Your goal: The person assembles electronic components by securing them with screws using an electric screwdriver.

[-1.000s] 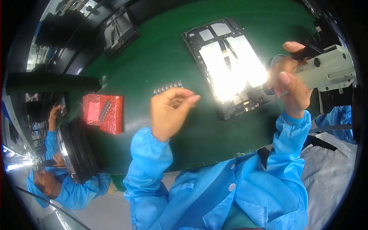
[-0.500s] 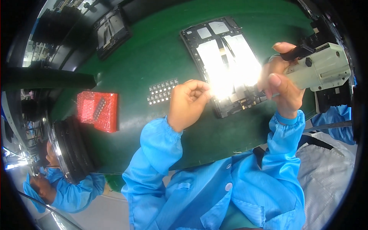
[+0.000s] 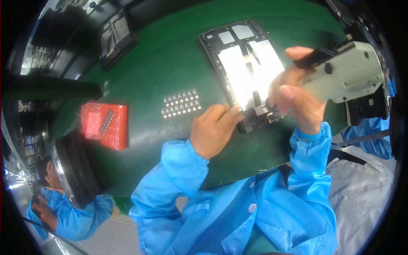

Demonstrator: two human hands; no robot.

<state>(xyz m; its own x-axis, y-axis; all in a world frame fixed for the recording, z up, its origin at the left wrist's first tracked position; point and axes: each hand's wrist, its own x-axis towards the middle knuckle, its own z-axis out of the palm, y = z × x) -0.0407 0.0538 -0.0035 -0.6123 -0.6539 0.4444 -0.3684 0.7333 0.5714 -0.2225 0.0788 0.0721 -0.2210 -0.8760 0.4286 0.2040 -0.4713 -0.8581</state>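
An opened tablet-like device (image 3: 212, 63), black-framed with silvery panels, lies on the green work surface. Strong glare whitens its middle. At its near left edge is my left hand (image 3: 214, 131), fingers bent and close together, tips touching the frame; whatever they pinch is hidden. Over the device's near right part, my right hand (image 3: 299, 95) is wrapped round a pale grey-green handheld power tool (image 3: 350, 74) with a black part. The tool's working end is hidden behind my blurred fingers. Left of the device lies a sheet of small black-and-white parts (image 3: 181, 103).
A red bubble-wrap packet (image 3: 114, 129) with a dark strip on it lies at left. Another opened device (image 3: 114, 40) stands farther back. Stacked dark panels (image 3: 78, 170) are at the near left edge, beside a co-worker in blue (image 3: 80, 216). More dark devices (image 3: 369, 104) are at right.
My left hand has lowered slightly toward the device's near left corner, its fingers less curled. My right hand and the tool have moved left over the device. The glare has shrunk.
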